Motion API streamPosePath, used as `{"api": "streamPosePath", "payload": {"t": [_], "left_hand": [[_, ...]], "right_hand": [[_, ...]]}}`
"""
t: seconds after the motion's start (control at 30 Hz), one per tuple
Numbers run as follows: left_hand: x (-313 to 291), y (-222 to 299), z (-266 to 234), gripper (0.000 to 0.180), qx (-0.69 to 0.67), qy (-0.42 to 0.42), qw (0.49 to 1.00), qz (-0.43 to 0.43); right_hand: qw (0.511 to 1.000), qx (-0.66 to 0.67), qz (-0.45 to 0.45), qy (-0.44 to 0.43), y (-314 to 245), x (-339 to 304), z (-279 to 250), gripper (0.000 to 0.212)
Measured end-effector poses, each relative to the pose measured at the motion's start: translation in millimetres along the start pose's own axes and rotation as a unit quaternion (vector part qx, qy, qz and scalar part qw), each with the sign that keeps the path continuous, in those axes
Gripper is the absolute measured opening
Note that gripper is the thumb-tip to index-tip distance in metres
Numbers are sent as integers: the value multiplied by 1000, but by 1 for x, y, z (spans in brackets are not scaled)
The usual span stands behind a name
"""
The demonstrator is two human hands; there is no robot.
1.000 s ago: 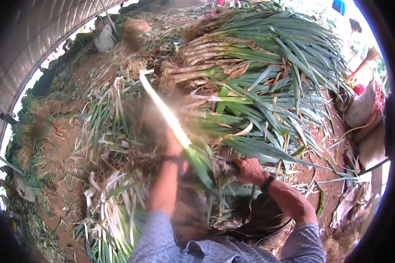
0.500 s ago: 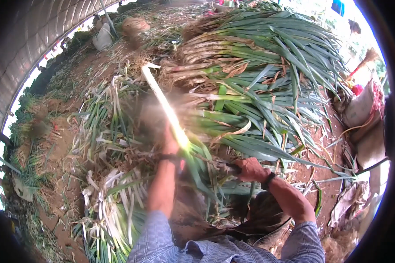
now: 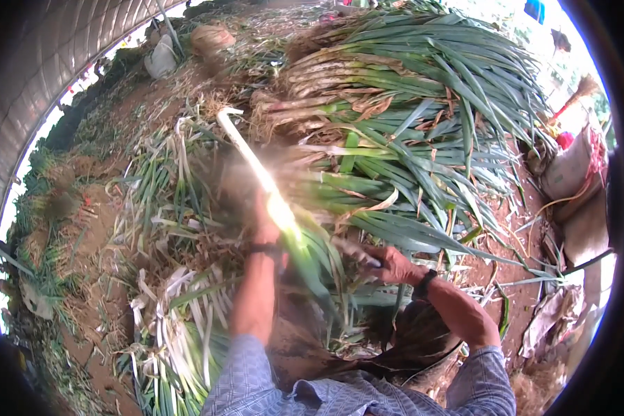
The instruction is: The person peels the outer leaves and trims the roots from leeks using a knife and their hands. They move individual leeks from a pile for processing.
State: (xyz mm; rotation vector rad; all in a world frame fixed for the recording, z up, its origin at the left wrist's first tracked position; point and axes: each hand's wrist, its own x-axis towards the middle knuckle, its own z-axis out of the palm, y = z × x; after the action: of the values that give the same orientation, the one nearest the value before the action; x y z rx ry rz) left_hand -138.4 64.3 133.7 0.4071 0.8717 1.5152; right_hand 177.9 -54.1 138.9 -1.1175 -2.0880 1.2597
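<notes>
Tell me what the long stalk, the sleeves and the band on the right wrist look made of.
Stalk: fresh plant matter, white shading into leafy green; glare hides its true finish.
Sleeves: cloth, perhaps cotton or a blend, matte, judging by the blue-grey pattern and soft creases.
Band: dark; rubber, plastic or fabric, too small to tell.

The left forearm (image 3: 255,305) runs almost straight forward from the lower edge, its wrist (image 3: 264,247) roughly in line with it. The left hand (image 3: 266,216) is blurred and partly hidden, so the lie of its fingers is unclear. The right forearm (image 3: 461,314) slants inward and forward from a bent elbow. The right hand (image 3: 391,265), nearer the body than the left, has its fingers curled in a grip, knuckles uppermost.
</notes>
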Motion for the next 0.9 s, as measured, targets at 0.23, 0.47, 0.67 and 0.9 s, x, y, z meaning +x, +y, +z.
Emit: {"api": "streamPosePath", "payload": {"t": [0.23,0.47,0.67,0.9], "left_hand": [[23,-22,-18,51,-43,-84,995,-2],[11,-7,-14,40,-44,-66,997,-8],[-13,-3,15,33,201,16,974,102],[-13,-8,17,35,342,59,934,78]], "right_hand": [[984,-152,-15,90,11,-1,-16,42],[950,-301,-35,78,20,-12,-4,43],[963,-264,24,52,15,-10,8,42],[955,-274,75,82,3,-3,6,39]]}}
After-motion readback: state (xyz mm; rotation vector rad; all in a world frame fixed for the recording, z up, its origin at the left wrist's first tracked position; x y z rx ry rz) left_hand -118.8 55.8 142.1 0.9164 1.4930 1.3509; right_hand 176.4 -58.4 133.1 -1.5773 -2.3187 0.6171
